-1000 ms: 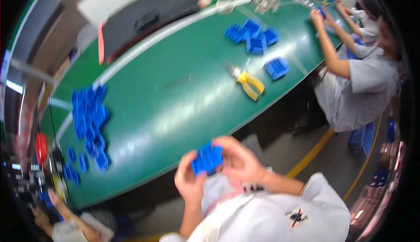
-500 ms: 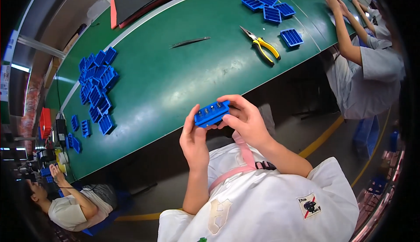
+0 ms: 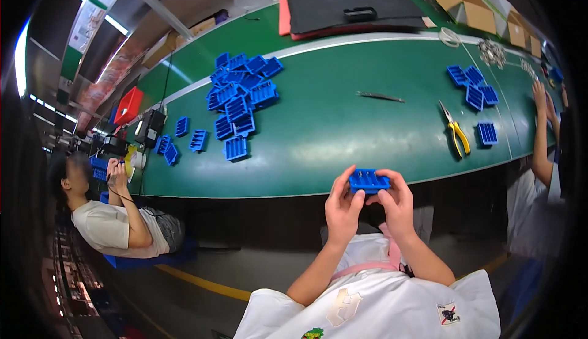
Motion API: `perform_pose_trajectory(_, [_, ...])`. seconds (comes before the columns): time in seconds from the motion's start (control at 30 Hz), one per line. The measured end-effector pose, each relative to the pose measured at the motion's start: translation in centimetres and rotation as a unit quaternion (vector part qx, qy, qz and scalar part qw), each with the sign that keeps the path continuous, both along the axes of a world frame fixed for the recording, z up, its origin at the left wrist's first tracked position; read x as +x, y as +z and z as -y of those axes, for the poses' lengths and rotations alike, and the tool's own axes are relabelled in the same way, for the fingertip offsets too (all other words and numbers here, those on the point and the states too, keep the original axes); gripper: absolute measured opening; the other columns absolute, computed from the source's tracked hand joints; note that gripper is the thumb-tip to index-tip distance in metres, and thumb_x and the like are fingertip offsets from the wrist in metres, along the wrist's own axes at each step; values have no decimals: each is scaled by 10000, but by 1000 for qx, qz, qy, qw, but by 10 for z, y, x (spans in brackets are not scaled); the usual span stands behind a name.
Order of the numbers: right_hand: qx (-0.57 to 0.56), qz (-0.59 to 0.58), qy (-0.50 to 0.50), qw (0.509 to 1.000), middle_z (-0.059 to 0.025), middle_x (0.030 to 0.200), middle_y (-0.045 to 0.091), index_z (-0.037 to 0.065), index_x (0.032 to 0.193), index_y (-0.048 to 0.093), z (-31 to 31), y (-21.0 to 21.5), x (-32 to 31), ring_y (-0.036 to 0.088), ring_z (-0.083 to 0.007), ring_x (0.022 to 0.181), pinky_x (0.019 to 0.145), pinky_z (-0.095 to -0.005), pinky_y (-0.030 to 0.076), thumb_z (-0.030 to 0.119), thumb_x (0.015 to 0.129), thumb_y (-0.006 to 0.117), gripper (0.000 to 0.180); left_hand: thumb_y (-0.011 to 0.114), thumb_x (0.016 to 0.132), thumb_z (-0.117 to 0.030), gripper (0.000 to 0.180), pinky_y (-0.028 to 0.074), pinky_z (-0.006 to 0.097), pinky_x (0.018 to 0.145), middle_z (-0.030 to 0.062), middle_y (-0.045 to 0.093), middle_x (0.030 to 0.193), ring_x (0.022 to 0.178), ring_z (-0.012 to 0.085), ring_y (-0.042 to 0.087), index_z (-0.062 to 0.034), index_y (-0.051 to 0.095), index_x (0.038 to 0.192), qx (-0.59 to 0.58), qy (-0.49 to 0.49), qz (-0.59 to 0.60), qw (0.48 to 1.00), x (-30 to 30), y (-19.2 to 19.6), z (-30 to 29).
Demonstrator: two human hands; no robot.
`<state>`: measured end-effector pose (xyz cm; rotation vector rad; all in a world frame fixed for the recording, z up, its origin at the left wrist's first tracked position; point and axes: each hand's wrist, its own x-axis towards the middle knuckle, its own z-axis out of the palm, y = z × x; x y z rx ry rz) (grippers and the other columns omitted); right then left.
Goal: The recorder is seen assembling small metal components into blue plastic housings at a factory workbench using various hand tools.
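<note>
Between both my hands is a small blue plastic case point(image 3: 369, 181) with a row of slots, held just off the near edge of the green table point(image 3: 324, 137). My left hand point(image 3: 343, 207) grips its left end, thumb in front. At the right end, my right hand point(image 3: 397, 204) closes round it the same way. Small metal pieces seem to sit in some slots; they are too small to name. Yellow-and-black long-nose pliers point(image 3: 456, 133) lie on the table to the right, and dark tweezers point(image 3: 381, 96) lie farther back.
A heap of blue cases point(image 3: 236, 109) covers the left part of the table. More blue cases point(image 3: 474, 95) lie at the right, with one apart point(image 3: 487, 133). A black folder point(image 3: 355, 8) and cardboard boxes point(image 3: 462, 5) stand behind. Co-workers sit at left point(image 3: 116, 228) and right.
My view has swung to the left and up, so the table appears shifted right. The case has been tipped, its slots less visible from above; both hands keep hold of it.
</note>
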<state>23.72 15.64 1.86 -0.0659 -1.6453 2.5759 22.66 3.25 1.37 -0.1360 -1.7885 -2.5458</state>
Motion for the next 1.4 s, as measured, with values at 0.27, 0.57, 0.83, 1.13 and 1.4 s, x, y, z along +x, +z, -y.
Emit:
perform_pose_trajectory(0.27, [-20,-14,39,999,-119,1117,503,-13,1199,432,12,-30,-11,579,-135,690,585,-250,477,46,847,555,378,582,861,-35,458,417,281,924,118,465,1252,1072,159,504,68,458,1289,-10,51,-8,999,-3,-14,7])
perform_pose_trajectory(0.57, [332,-130,-45,933,-123,1014,613,-9,1100,568,-28,-17,-55,626,-205,872,706,-304,518,10,772,595,329,690,785,-126,389,427,317,910,68,573,1107,1005,175,540,-4,587,1140,-194,246,-62,948,-23,-13,121])
perform_pose_trajectory(0.83, [669,-196,-203,688,-121,1007,597,54,1002,605,-92,-41,-188,508,-308,1076,860,-423,437,170,743,675,293,721,788,-57,437,479,321,832,122,561,1069,929,215,570,29,495,1151,-442,454,-32,773,-106,-53,361])
perform_pose_trajectory(1.13, [687,-150,-151,695,-135,1057,539,69,917,565,-82,-32,-215,485,-290,1039,875,-405,400,282,731,722,324,565,802,37,423,436,346,892,129,506,1274,1141,236,501,8,515,1221,-483,182,-228,826,-108,52,130])
perform_pose_trajectory(1.4, [752,51,-293,588,-143,1139,506,14,1104,496,-171,-11,-76,468,-299,1105,922,-406,380,284,716,745,534,660,743,-25,357,439,397,916,166,591,1145,1082,335,560,-8,599,1094,-465,-163,-388,779,-189,57,-114])
